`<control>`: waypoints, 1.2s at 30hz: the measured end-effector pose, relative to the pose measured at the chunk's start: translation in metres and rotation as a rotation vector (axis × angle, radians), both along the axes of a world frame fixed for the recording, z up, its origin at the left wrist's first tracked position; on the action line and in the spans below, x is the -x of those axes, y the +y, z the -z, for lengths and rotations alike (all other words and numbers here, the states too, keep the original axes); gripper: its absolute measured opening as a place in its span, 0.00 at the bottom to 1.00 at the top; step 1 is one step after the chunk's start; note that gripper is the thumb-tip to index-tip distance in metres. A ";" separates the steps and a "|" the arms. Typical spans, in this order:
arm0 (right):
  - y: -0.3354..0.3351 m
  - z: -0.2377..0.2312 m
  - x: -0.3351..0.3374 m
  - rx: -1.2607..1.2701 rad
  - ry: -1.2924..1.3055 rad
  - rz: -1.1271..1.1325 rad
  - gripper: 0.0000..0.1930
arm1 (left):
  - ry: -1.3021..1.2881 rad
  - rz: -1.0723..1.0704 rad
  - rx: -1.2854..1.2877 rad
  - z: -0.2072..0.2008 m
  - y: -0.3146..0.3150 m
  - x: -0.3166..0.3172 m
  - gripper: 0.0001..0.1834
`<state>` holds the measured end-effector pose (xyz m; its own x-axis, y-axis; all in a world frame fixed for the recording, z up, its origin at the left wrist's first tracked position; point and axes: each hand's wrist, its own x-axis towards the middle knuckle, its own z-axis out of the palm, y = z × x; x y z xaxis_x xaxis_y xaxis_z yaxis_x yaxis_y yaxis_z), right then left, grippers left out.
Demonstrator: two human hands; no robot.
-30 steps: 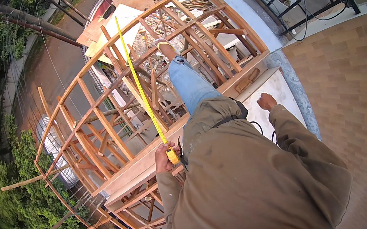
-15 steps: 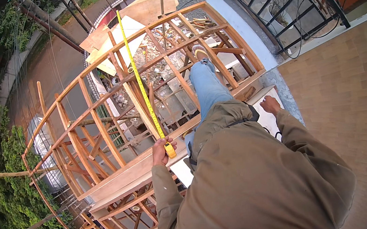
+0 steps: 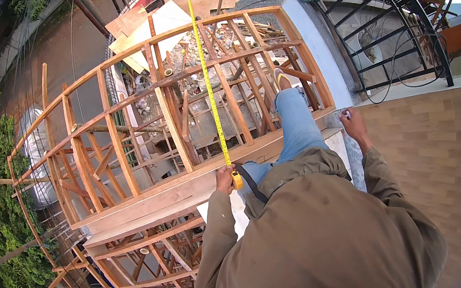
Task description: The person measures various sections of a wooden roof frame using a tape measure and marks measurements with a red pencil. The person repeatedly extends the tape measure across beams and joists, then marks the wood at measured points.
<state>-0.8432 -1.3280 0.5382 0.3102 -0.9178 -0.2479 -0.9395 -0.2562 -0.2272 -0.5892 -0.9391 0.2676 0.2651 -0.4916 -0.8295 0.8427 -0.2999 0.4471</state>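
Note:
My left hand (image 3: pixel 224 179) is closed round the yellow case (image 3: pixel 237 180) of a tape measure. From it the yellow blade (image 3: pixel 210 85) runs out, away from me, over the wooden frame (image 3: pixel 175 125) and past its far rail. My right hand (image 3: pixel 355 128) is off to the right, by the tiled floor's edge, with its fingers curled together. A small pale bit shows at those fingertips, too small to name. One leg in blue jeans (image 3: pixel 297 123) reaches forward, its sandalled foot (image 3: pixel 281 80) on the frame's timbers.
Through the frame's gaps, rubble and timber offcuts (image 3: pixel 186 62) show well below. Plywood sheets (image 3: pixel 166 23) lie beyond it. A black metal railing (image 3: pixel 396 20) with loose cables stands at the far right, beside the tiled floor (image 3: pixel 438 156). More framing (image 3: pixel 157 254) is at the lower left.
The view has shifted, and the tape with my left hand now sits further right along the frame. My right hand has moved a little forward. The blade stays extended.

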 end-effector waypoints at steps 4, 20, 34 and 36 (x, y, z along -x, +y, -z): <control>-0.018 -0.018 -0.031 0.085 0.023 -0.130 0.16 | -0.033 -0.041 -0.011 0.038 -0.045 0.013 0.10; -0.065 0.354 -0.273 -0.435 0.084 -0.601 0.17 | -0.433 -0.038 -0.355 0.294 -0.155 0.092 0.13; -0.041 0.667 -0.282 -0.530 -0.074 -0.265 0.21 | -0.005 -0.137 -0.364 0.419 -0.178 0.176 0.13; -0.045 0.682 -0.288 -0.497 -0.066 -0.260 0.20 | 0.019 -0.157 -0.371 0.422 -0.179 0.179 0.13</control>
